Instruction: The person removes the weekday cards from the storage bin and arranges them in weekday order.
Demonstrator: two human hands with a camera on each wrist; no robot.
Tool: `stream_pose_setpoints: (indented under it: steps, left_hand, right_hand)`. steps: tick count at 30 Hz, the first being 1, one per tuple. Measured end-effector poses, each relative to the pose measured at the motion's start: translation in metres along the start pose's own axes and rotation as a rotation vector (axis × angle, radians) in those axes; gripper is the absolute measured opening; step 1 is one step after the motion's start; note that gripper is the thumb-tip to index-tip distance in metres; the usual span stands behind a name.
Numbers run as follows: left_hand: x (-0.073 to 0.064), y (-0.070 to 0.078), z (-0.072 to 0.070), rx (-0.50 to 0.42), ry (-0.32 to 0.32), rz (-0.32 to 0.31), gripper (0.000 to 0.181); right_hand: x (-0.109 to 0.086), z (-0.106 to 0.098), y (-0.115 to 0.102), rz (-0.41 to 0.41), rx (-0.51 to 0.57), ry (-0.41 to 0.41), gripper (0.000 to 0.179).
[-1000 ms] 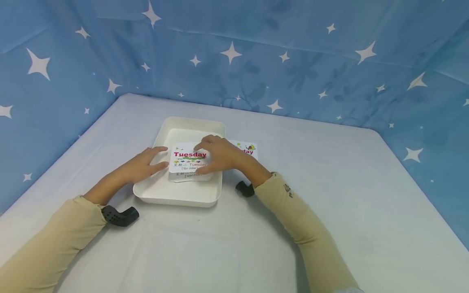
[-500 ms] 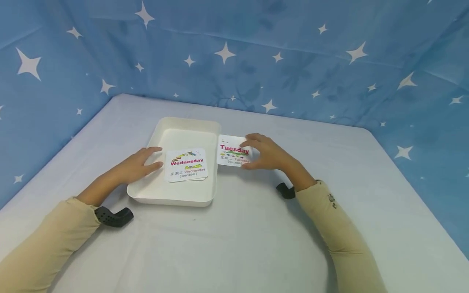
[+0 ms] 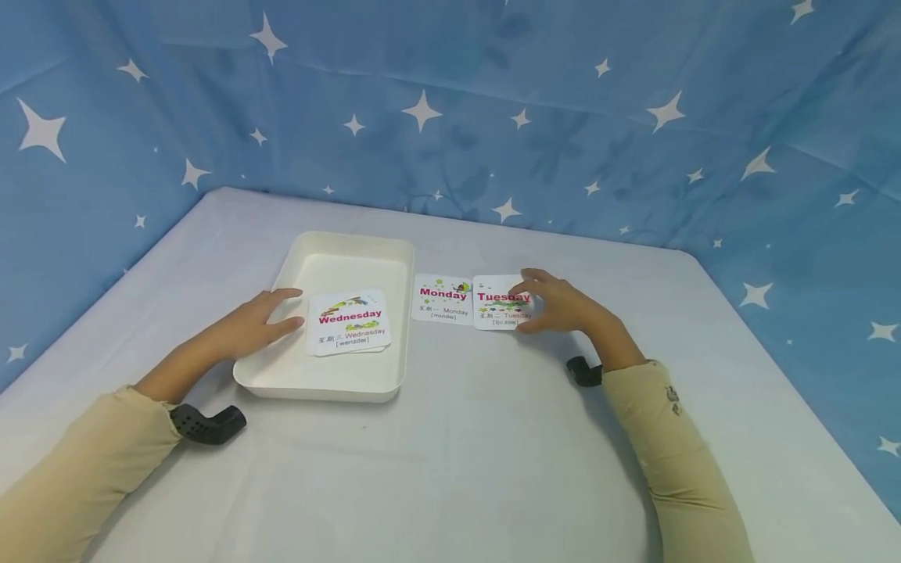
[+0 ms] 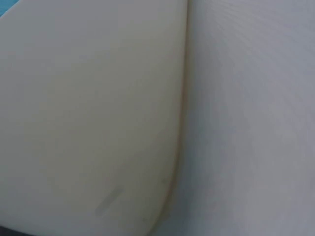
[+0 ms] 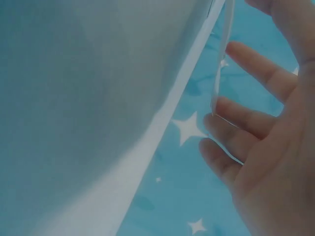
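Observation:
In the head view, my right hand (image 3: 563, 305) holds a white flashcard reading Tuesday (image 3: 493, 317) by its right part, fingers at the top and thumb at the bottom. The right wrist view shows this card edge-on at the fingertips (image 5: 235, 49). Directly left of it lies a Monday flashcard (image 3: 442, 311). A Wednesday flashcard (image 3: 348, 322) tops a small stack in the white tray (image 3: 345, 383). My left hand (image 3: 249, 324) reaches over the tray's left rim, its thumb and fingers apart and short of the stack. The left wrist view shows only the tray's outer wall (image 4: 93, 113) and tablecloth.
A white cloth (image 3: 464, 453) covers the table. Behind it hangs a blue curtain (image 3: 479, 148) with white stars. Black curved wrist mounts (image 3: 211, 424) stick out below both sleeves.
My right hand has carried the Tuesday card from the tray to the right, past the Monday card, which shows again. Wednesday is uncovered on the stack. The left hand stays at the tray.

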State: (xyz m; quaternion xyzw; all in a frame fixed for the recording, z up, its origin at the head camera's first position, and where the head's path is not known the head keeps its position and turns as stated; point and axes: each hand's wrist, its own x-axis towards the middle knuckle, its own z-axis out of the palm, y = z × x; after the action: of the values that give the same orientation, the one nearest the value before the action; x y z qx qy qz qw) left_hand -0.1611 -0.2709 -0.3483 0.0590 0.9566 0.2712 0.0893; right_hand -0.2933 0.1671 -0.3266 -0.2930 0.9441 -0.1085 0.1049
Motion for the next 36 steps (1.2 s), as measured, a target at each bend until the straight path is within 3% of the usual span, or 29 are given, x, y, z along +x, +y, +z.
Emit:
stream_pose_setpoints:
  steps: [17, 23, 29, 36]
  left_hand:
    - [-0.001, 0.0, -0.002, -0.004, -0.001, 0.003, 0.068]
    - [-0.002, -0.002, -0.002, -0.001, -0.006, -0.016, 0.068]
    - [-0.003, 0.0, 0.0, -0.008, 0.005, 0.006, 0.067]
    - [-0.001, 0.001, 0.001, 0.0, 0.009, 0.002, 0.067]
  right_hand:
    - [0.003, 0.003, 0.014, 0.073, 0.054, -0.084, 0.062]
    - [0.005, 0.005, 0.016, 0.056, 0.056, -0.101, 0.062]
    - [0.005, 0.005, 0.018, 0.049, 0.063, -0.107, 0.062]
    - [0.004, 0.003, 0.018, 0.069, 0.098, -0.123, 0.072]
